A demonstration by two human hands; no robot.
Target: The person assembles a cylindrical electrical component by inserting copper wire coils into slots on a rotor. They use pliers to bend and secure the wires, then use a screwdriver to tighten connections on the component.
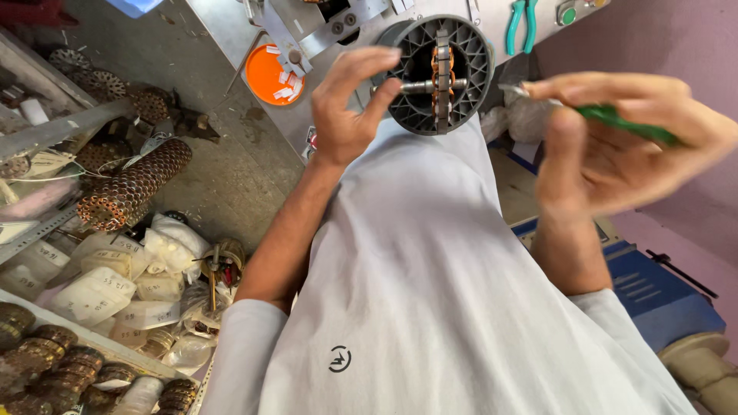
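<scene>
1. The left hand (347,104) grips the steel shaft (419,87) of the grey ribbed motor housing (440,75), steadying it against the bench (231,31).
2. The right hand (615,146) pinches a green-handled tool (626,121), tip aimed toward the housing for access.

White labelled plastic packets (115,284) heaped lower left, on shelf.

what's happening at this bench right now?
A person in a grey shirt is working on a round grey ribbed motor housing with copper windings and a steel shaft. The left hand pinches the shaft end, steadying the part on the metal bench. The right hand holds a green-handled tool beside it, apart from the part. Teal pliers and an orange lid lie on the bench.
</scene>
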